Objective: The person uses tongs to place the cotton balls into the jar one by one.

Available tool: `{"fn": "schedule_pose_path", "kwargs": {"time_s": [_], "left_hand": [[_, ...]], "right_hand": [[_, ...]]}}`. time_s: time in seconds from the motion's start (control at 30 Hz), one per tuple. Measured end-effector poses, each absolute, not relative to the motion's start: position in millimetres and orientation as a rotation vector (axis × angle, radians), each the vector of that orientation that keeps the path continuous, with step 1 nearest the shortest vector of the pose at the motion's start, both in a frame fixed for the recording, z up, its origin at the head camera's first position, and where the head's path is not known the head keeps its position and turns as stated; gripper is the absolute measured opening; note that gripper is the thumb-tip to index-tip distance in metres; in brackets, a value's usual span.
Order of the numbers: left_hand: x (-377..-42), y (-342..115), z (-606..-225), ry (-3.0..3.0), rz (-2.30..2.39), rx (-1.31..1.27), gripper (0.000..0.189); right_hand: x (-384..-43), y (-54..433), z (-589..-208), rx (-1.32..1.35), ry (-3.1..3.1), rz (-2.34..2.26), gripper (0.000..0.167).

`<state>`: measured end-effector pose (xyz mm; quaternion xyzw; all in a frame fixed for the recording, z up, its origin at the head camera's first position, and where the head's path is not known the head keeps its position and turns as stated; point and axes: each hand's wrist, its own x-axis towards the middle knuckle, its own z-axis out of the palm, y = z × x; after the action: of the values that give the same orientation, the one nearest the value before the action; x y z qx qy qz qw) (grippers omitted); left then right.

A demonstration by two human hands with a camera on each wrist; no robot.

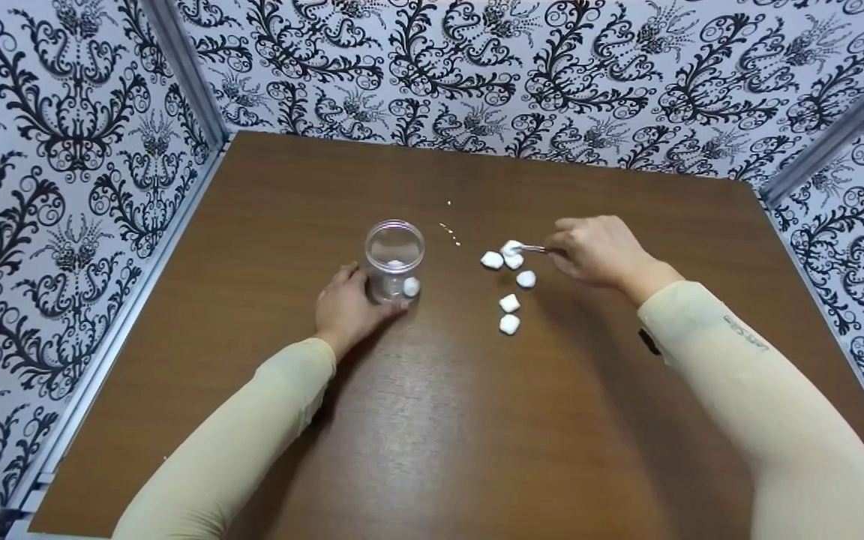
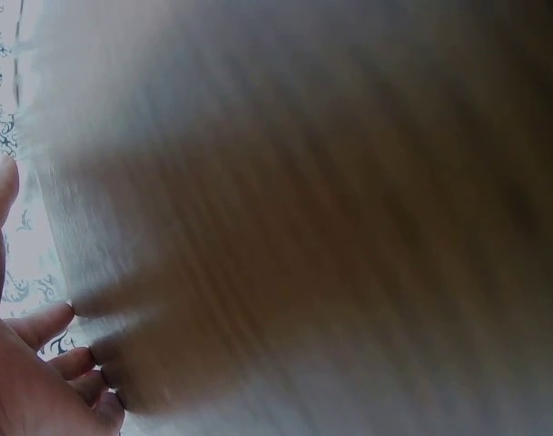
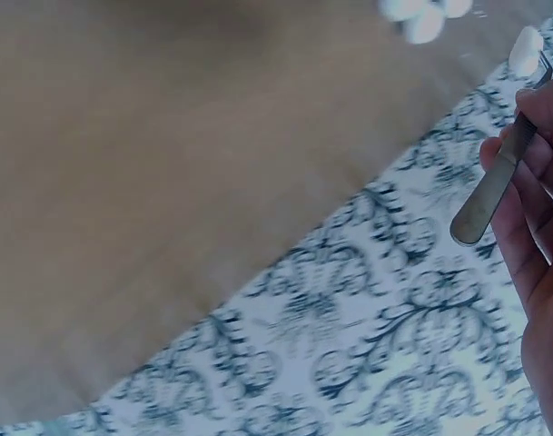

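A clear plastic jar stands open-topped left of the table's middle, and my left hand holds it low, thumb in front and fingers behind. In the left wrist view, the fingers of the left hand reach down to the tabletop. A white ball shows at the jar's lower right side. My right hand pinches metal tweezers, whose tips are at a white cotton ball. Several more cotton balls lie below and left of those tips.
Small white crumbs are scattered between the jar and the cotton balls. Patterned wall panels rise behind and at both sides of the brown table.
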<state>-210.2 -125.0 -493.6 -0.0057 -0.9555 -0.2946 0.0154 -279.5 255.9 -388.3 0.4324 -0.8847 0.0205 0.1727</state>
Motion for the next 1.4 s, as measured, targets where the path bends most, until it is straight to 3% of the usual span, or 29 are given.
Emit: {"fn": "schedule_pose_path", "kwargs": {"time_s": [0.43,0.7,1.13,1.4], "left_hand": [[-210.2,-125.1,-492.8,-2.984,-0.911,-0.015,0.087],[-210.6,-124.6,-493.6,-3.003,-0.902,-0.011,0.088],[-210.3,-123.6,-492.8,-2.978,-0.92,-0.01,0.085],[-210.9,-125.1,-492.9,-2.995,-0.903,0.0,0.085]], "right_hand": [[-280.5,163.9,-352.0,1.394,-2.345,0.19,0.009],[-278.1,127.0,-351.9,1.44,-2.375,0.168,0.01],[-280.3,123.9,-359.1,1.471,-2.396,0.137,0.012],[-274.3,154.2,-356.4,1.441,-2.362,0.175,0.009]]}}
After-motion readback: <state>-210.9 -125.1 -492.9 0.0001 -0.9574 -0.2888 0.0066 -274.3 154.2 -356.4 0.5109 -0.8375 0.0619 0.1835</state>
